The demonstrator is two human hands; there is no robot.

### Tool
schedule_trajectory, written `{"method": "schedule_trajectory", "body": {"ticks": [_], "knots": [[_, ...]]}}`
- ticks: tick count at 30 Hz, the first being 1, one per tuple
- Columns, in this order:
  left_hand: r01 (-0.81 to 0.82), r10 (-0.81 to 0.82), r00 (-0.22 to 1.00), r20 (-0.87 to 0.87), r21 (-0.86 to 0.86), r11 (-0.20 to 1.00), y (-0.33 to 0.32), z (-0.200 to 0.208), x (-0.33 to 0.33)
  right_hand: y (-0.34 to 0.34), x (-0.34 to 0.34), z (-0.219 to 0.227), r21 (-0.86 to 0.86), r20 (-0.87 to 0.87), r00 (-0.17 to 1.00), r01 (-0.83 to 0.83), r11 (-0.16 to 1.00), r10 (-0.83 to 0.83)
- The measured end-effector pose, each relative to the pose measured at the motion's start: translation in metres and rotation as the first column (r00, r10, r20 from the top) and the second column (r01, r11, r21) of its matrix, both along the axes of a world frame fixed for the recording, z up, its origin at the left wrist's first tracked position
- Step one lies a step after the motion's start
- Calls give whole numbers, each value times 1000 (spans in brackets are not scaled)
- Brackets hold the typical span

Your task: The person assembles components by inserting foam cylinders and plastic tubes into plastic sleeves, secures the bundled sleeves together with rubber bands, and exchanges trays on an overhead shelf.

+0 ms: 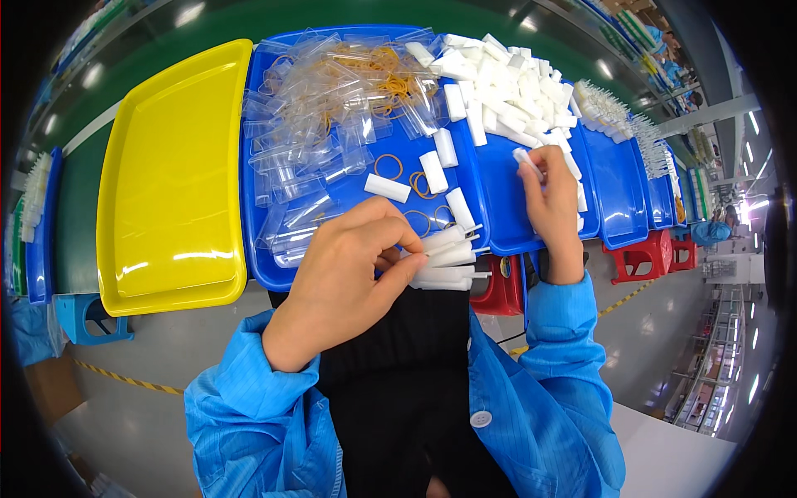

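My left hand (340, 266) is closed, thumb and fingertips pinching a fanned bunch of white foam pieces (448, 259) at the front edge of the blue tray. Thin white sticks poke out of their right ends. Farther right, my right hand (552, 199) pinches one white foam block (525, 159) between thumb and fingers, above another blue tray (506, 195). Just beyond it lies a big heap of white foam blocks (515, 91). Several loose blocks and thin rubber bands (388, 167) lie in the tray beside my left hand, near a pile of clear plastic sleeves (311, 116).
To the left stands a shallow yellow tray (174, 183). More blue trays (618, 191) run to the right, with white stick-ended pieces (602, 108) at their far side. A red stool (643, 256) and a blue stool (87, 322) stand below the bench.
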State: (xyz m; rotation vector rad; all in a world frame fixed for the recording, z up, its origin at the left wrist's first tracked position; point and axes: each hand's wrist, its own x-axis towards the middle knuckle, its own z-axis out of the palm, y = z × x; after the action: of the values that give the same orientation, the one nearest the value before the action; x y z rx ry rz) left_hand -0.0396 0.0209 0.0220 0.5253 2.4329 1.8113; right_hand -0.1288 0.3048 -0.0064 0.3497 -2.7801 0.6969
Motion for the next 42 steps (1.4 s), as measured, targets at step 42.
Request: {"method": "schedule_trajectory", "body": {"ticks": [42], "knots": [[-338,346,856,-384,89,937,26,-14,26,-74,108,24,-601,-263,957,-263,754,124]]}}
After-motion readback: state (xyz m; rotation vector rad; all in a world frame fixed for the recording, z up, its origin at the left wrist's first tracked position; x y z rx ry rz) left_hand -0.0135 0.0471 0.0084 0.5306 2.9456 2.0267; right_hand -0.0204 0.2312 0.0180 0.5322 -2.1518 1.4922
